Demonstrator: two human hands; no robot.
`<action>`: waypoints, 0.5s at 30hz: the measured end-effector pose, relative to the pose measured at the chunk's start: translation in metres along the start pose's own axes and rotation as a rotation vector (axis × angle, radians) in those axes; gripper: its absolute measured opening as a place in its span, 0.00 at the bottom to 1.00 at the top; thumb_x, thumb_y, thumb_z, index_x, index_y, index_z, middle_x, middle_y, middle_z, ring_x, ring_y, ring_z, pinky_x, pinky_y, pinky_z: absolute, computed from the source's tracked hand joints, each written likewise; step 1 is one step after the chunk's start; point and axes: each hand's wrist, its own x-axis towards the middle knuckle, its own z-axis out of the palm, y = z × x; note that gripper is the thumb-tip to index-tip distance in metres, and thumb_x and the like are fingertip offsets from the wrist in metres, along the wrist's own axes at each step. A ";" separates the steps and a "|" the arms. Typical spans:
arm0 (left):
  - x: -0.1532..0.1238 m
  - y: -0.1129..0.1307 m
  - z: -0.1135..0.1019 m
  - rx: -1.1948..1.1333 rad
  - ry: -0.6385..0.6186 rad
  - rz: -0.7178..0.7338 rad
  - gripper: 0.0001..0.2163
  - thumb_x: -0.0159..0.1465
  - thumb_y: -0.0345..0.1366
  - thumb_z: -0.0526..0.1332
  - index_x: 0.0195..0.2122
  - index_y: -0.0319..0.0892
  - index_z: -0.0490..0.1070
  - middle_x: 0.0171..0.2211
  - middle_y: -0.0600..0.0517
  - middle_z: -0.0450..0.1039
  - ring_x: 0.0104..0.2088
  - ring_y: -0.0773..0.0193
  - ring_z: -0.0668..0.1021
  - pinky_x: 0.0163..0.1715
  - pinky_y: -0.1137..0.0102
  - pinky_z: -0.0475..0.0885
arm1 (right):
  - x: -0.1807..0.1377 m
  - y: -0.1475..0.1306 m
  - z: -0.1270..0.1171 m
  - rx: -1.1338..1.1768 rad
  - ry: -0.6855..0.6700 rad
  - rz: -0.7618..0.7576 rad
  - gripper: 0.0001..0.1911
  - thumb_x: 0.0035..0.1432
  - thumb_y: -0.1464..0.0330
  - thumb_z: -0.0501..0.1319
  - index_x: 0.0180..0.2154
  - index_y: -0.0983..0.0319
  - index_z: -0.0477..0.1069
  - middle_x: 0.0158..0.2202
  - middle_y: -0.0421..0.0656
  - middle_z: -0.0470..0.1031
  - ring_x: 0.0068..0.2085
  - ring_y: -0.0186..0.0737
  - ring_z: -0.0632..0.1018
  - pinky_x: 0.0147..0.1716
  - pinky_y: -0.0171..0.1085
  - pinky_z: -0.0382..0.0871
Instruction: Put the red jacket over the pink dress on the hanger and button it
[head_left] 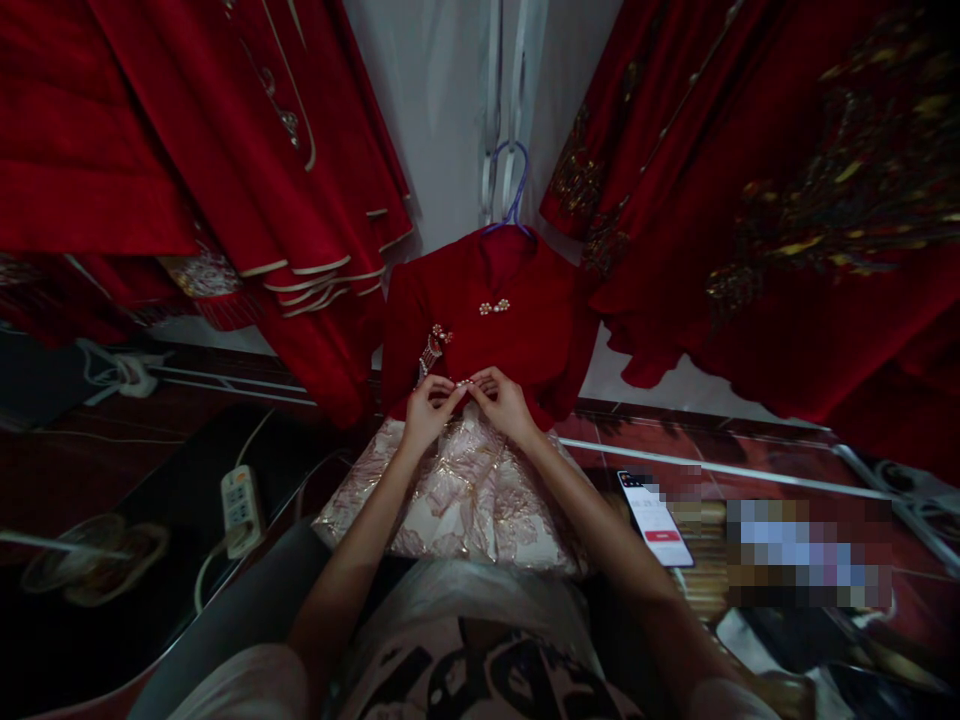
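A red garment top [517, 335] hangs before me on a blue hanger [517, 190], above a pale, shiny brocade skirt [480, 490]. A small beaded frog fastener [494, 307] sits below its collar. To the left a beaded ornament with dangling strands [433, 350] lies on the chest. My left hand [429, 405] and my right hand [504, 402] meet at the waist, fingertips pinched on a small beaded fastener [463, 384]. Both hands hold it from either side, and the fingers partly hide it.
Red garments [300, 150] hang at left, and more with gold embroidery [825, 230] at right. A power strip [241, 510] and a plastic bowl [94, 560] rest on a black surface at left. A lit phone [656, 525] lies at right, near a white metal rail [720, 468].
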 end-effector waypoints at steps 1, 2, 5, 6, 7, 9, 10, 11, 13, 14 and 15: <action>0.001 0.000 0.000 -0.029 0.005 -0.023 0.13 0.56 0.45 0.65 0.34 0.41 0.69 0.33 0.51 0.74 0.34 0.67 0.77 0.33 0.74 0.73 | 0.001 0.001 0.000 0.012 -0.004 -0.004 0.07 0.57 0.64 0.61 0.36 0.61 0.69 0.34 0.42 0.77 0.32 0.33 0.77 0.36 0.34 0.73; 0.002 -0.001 0.000 -0.049 0.011 -0.038 0.13 0.56 0.45 0.65 0.33 0.40 0.70 0.33 0.51 0.74 0.34 0.67 0.78 0.33 0.73 0.73 | 0.001 0.001 0.001 0.021 -0.011 -0.006 0.07 0.57 0.64 0.61 0.36 0.61 0.69 0.33 0.42 0.77 0.32 0.33 0.77 0.36 0.34 0.73; 0.007 -0.005 0.000 -0.122 0.017 -0.067 0.14 0.53 0.44 0.67 0.32 0.39 0.72 0.32 0.49 0.76 0.33 0.66 0.78 0.37 0.70 0.74 | 0.001 0.005 0.001 0.037 -0.026 -0.010 0.07 0.56 0.64 0.62 0.36 0.61 0.70 0.33 0.41 0.77 0.33 0.33 0.77 0.36 0.34 0.73; 0.008 -0.006 0.000 -0.154 0.007 -0.078 0.14 0.52 0.43 0.68 0.32 0.38 0.72 0.32 0.49 0.76 0.33 0.66 0.78 0.39 0.69 0.75 | 0.000 0.006 0.001 0.042 -0.026 -0.014 0.07 0.57 0.64 0.62 0.36 0.61 0.70 0.33 0.41 0.77 0.33 0.34 0.77 0.36 0.34 0.73; 0.010 -0.007 0.000 -0.178 -0.004 -0.088 0.14 0.51 0.43 0.69 0.32 0.38 0.73 0.32 0.49 0.77 0.33 0.66 0.79 0.40 0.68 0.75 | 0.000 0.007 0.001 0.048 -0.026 -0.020 0.07 0.57 0.64 0.61 0.36 0.61 0.70 0.33 0.41 0.77 0.33 0.34 0.77 0.37 0.34 0.73; 0.011 -0.008 0.000 -0.193 -0.015 -0.093 0.14 0.50 0.42 0.70 0.32 0.38 0.73 0.32 0.48 0.77 0.33 0.66 0.79 0.40 0.68 0.75 | -0.001 0.008 0.001 0.053 -0.026 -0.032 0.07 0.57 0.64 0.61 0.36 0.61 0.71 0.33 0.42 0.77 0.33 0.34 0.77 0.36 0.34 0.72; 0.011 -0.008 0.000 -0.185 -0.013 -0.086 0.14 0.50 0.41 0.70 0.31 0.38 0.73 0.31 0.49 0.77 0.32 0.66 0.79 0.39 0.68 0.75 | -0.001 0.008 0.001 0.053 -0.027 -0.035 0.07 0.57 0.64 0.62 0.36 0.61 0.70 0.33 0.42 0.77 0.33 0.34 0.77 0.36 0.34 0.72; 0.010 -0.007 0.000 -0.168 -0.007 -0.075 0.14 0.50 0.41 0.70 0.31 0.38 0.73 0.31 0.49 0.77 0.32 0.66 0.79 0.38 0.68 0.75 | -0.001 0.008 0.001 0.051 -0.028 -0.036 0.07 0.56 0.64 0.62 0.36 0.61 0.70 0.33 0.42 0.77 0.33 0.34 0.77 0.36 0.34 0.72; 0.007 -0.003 0.000 -0.110 0.024 -0.051 0.14 0.50 0.42 0.70 0.31 0.38 0.72 0.31 0.50 0.76 0.31 0.66 0.78 0.36 0.69 0.75 | -0.001 0.007 0.001 0.043 -0.024 -0.031 0.07 0.56 0.64 0.62 0.36 0.61 0.70 0.33 0.42 0.77 0.33 0.34 0.77 0.36 0.35 0.73; 0.005 -0.001 0.000 -0.073 0.047 -0.040 0.14 0.51 0.43 0.70 0.32 0.39 0.72 0.31 0.50 0.76 0.31 0.66 0.78 0.35 0.70 0.75 | -0.001 0.006 0.001 0.037 -0.021 -0.028 0.07 0.56 0.65 0.62 0.36 0.61 0.70 0.33 0.42 0.77 0.33 0.34 0.77 0.37 0.35 0.73; 0.003 0.001 0.000 -0.037 0.072 -0.030 0.14 0.52 0.44 0.69 0.32 0.39 0.73 0.30 0.51 0.76 0.31 0.66 0.78 0.35 0.70 0.76 | -0.002 0.005 0.001 0.033 -0.017 -0.025 0.07 0.56 0.65 0.61 0.36 0.61 0.70 0.34 0.42 0.77 0.33 0.34 0.77 0.37 0.36 0.73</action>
